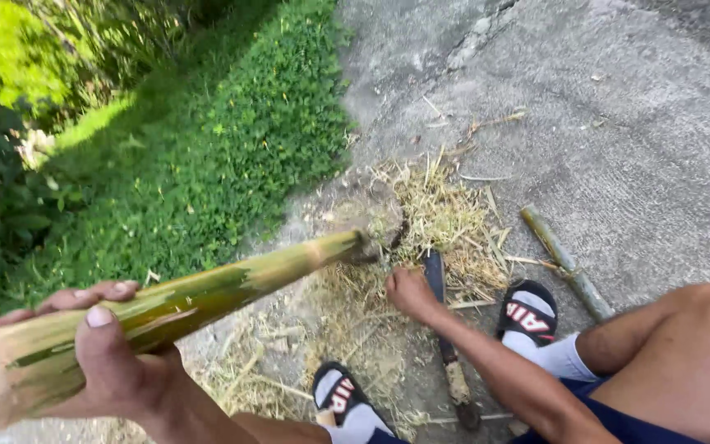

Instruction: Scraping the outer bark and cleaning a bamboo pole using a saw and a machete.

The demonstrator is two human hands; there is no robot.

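At seven o'clock in the view, our left hand (104,349) is clamped on the near end of a green bamboo stalk (207,288), thumb on top and fingers wrapped over the far side. We hold the stalk slanted toward one o'clock; its far tip rests at the near edge of a pile of dry shavings (437,218) on the concrete ground (634,123).

Our right hand (408,292) lies at the centre, fingers curled together and pressed down into the shavings — just beside a dark blade (435,275) lying flat. We cannot tell whether the hand grips anything.

At three o'clock a short cut stalk (564,263) lies apart on bare concrete. Our slippered feet (527,308) sit at five and six o'clock. Grass (232,140) borders the concrete from nine to twelve — open concrete remains toward two o'clock.
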